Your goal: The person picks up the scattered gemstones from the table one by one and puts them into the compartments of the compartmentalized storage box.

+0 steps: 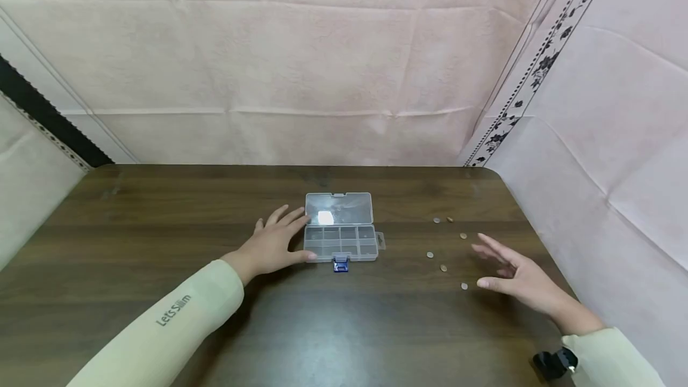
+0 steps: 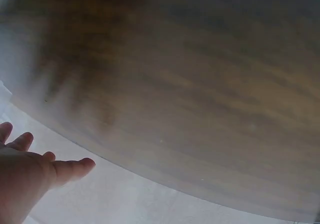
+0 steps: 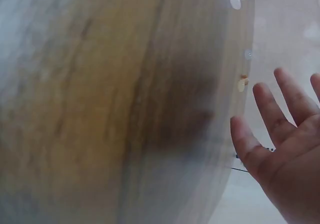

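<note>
A clear plastic compartment box (image 1: 341, 243) lies on the table with its lid (image 1: 349, 208) swung back and a blue latch (image 1: 341, 266) at its front. At the box's left side is my left hand (image 1: 276, 240), fingers spread and thumb tip right at the front left corner. To the right are several small round coin-like discs, among them a silvery disc (image 1: 430, 254) and a yellowish disc (image 1: 463, 236). My right hand (image 1: 516, 276) is just right of the discs, its fingers extended and nothing in its grasp. The right wrist view shows that hand (image 3: 290, 144) with fingers apart.
The brown wood-grain table (image 1: 161, 220) reaches back to a pale cloth wall (image 1: 301, 64). Another pale cloth (image 1: 618, 154) hangs along the right side. A clear hanging tab (image 1: 381, 240) sticks out from the box's right end. A black wrist device (image 1: 553, 364) sits at my right sleeve.
</note>
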`<state>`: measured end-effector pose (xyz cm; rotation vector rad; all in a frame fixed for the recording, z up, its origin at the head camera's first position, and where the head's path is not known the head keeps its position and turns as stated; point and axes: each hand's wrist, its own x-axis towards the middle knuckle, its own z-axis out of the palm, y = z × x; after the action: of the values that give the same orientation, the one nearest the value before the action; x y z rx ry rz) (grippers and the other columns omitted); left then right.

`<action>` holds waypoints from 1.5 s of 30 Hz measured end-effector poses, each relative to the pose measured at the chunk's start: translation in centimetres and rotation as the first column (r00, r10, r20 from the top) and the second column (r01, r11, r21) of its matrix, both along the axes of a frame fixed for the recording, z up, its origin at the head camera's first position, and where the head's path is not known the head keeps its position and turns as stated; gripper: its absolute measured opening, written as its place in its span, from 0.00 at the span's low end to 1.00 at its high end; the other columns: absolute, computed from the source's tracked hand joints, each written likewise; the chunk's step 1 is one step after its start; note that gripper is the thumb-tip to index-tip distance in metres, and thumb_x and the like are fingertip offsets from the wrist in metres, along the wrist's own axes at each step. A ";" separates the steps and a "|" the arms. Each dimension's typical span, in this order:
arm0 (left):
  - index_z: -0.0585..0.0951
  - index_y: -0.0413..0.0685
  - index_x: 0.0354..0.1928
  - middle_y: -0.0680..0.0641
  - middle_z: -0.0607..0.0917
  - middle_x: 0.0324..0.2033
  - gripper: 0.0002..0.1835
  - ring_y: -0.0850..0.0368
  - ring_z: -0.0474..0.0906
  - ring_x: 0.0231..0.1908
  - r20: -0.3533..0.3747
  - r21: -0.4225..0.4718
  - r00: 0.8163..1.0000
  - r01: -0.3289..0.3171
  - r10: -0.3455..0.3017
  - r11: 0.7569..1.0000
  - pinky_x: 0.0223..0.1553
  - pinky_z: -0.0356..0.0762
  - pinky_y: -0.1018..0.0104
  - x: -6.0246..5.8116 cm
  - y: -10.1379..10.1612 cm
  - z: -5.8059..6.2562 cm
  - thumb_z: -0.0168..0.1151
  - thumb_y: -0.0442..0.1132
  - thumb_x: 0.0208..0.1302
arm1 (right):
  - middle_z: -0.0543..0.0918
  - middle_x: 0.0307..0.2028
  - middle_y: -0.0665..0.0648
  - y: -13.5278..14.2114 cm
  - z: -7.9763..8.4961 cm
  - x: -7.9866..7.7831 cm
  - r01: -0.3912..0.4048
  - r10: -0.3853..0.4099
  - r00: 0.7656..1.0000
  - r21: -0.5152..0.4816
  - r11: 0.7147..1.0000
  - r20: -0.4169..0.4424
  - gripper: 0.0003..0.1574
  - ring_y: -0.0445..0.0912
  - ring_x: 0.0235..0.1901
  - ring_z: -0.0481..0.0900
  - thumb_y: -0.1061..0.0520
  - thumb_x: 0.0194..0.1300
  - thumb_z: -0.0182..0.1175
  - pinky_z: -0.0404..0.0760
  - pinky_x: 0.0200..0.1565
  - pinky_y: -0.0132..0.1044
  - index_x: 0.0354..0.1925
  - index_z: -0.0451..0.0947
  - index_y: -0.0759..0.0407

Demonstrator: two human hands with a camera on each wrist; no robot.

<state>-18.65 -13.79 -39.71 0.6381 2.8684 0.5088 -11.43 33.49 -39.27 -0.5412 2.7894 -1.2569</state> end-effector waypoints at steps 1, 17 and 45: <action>0.59 0.55 0.74 0.48 0.54 0.75 0.49 0.41 0.40 0.74 0.001 -0.001 1.000 0.000 0.000 1.000 0.60 0.43 0.23 0.0 -0.1 0.0 0.59 0.70 0.56 | 0.77 0.58 0.41 0.1 -0.2 -0.1 -0.014 0.014 1.000 -0.025 1.000 0.007 0.50 0.23 0.54 0.70 0.62 0.57 0.69 0.77 0.46 0.27 0.72 0.57 0.62; 0.60 0.54 0.74 0.47 0.54 0.75 0.51 0.40 0.41 0.74 -0.001 -0.010 1.000 0.008 -0.008 1.000 0.61 0.43 0.24 -0.3 -0.2 -0.2 0.59 0.73 0.53 | 0.85 0.48 0.53 -0.1 -1.2 -0.7 -0.055 0.061 0.990 -0.055 0.997 0.129 0.43 0.32 0.44 0.77 0.60 0.57 0.70 0.76 0.37 0.30 0.66 0.63 0.72; 0.59 0.51 0.74 0.48 0.53 0.75 0.50 0.41 0.43 0.74 -0.003 0.008 1.000 0.030 -0.030 1.000 0.60 0.44 0.24 -0.1 -0.1 0.3 0.61 0.70 0.55 | 0.86 0.39 0.54 -1.6 -1.5 -1.0 -0.063 0.057 0.991 0.046 0.997 0.121 0.31 0.34 0.39 0.77 0.57 0.52 0.73 0.76 0.41 0.30 0.54 0.79 0.68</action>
<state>-18.73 -13.89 -39.39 0.6826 2.8566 0.5154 -12.44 31.94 -40.74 -0.5242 2.6775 -1.1637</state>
